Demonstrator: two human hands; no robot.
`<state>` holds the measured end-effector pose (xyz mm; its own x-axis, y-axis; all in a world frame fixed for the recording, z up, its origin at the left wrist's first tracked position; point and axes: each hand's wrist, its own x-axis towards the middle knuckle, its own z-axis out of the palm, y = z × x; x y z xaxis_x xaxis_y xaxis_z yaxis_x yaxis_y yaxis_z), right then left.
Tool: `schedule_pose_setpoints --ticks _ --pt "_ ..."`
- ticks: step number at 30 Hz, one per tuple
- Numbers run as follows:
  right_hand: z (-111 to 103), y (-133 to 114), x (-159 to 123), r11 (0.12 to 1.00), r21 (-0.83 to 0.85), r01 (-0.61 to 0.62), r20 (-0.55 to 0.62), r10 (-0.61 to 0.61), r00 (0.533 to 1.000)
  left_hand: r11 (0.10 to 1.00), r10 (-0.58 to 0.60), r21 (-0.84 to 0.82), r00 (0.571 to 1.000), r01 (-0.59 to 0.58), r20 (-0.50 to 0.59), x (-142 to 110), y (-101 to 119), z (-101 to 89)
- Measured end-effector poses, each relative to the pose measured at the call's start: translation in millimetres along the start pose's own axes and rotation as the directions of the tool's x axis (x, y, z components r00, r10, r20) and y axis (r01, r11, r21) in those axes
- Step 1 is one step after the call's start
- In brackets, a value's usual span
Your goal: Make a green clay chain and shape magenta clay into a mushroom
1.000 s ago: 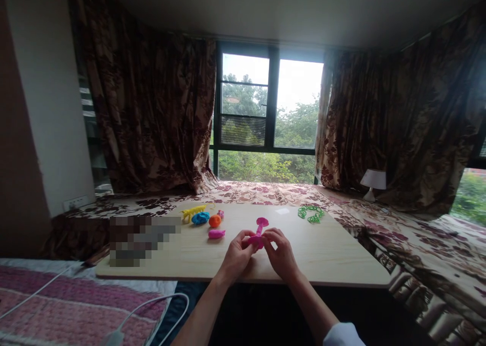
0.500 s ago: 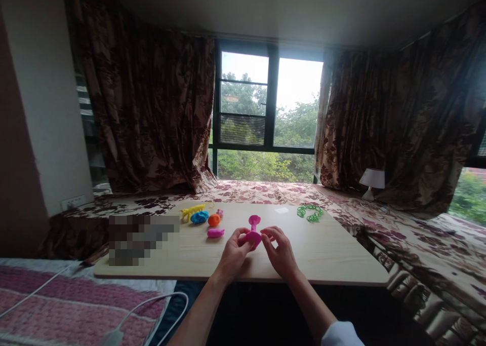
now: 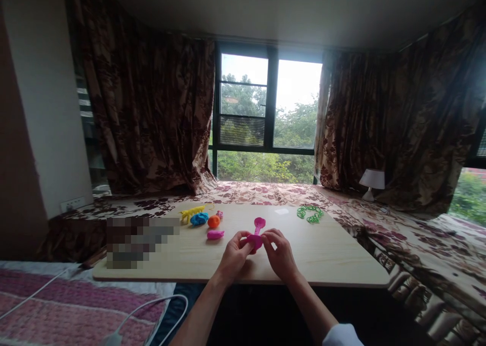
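Note:
Between my hands is a bright pink piece (image 3: 254, 241), looking like modelling clay, with a wide flat disc near me, a thin stem and a rounded flat end beyond. My left hand (image 3: 236, 255) is closed on the disc's left side, thumb on top. On the disc's right edge, my right hand (image 3: 280, 255) pinches with thumb and fingertips. To the left on the table lie a pink roll (image 3: 215, 234), an orange ball (image 3: 213, 221), a blue lump (image 3: 199, 219) and a yellow animal-like figure (image 3: 192, 214). A small pink bit (image 3: 219, 214) sits behind the ball.
A green chain-like loop (image 3: 310, 214) lies at the table's far right, with a white scrap (image 3: 281, 211) near the back edge. The pale wooden table (image 3: 322, 260) has a blurred-out patch at its left. A white lamp (image 3: 372, 180) stands on the window ledge; a white cable (image 3: 152, 299) runs over the bed.
The pink piece has tilted, its far end swinging slightly to the right. My right fingers have come in against the disc's edge. The objects on the table have stayed put.

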<state>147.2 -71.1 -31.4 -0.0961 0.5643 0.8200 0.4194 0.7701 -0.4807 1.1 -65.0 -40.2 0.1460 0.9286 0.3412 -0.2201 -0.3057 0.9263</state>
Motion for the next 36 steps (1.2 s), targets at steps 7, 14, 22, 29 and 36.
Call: schedule_pose_setpoints --ticks 7,14,22,29,36 --pt "2.9 3.5 -2.4 1.0 -0.017 -0.017 0.02 0.017 1.0 0.998 0.049 0.02 0.995 -0.051 0.087 -2.9 3.1 7.3" --pt "2.2 2.1 -1.3 1.0 -0.008 -0.005 0.04 0.005 0.999 0.989 0.062 0.135 0.997 -0.068 0.046 -1.3 -0.1 5.3" --pt "5.3 6.9 -2.5 0.999 0.006 -0.044 0.05 0.043 0.998 0.999 0.044 0.001 0.998 -0.044 0.045 -2.5 1.7 2.4" --pt "4.8 7.6 -2.8 1.0 -0.018 -0.017 0.027 0.018 0.999 1.0 0.018 -0.011 0.999 -0.017 0.05 -1.8 0.0 3.8" --pt "4.1 4.1 -1.5 1.0 0.022 -0.004 0.032 0.003 0.999 1.0 0.004 -0.005 1.0 -0.004 0.016 -1.6 -0.6 2.6"
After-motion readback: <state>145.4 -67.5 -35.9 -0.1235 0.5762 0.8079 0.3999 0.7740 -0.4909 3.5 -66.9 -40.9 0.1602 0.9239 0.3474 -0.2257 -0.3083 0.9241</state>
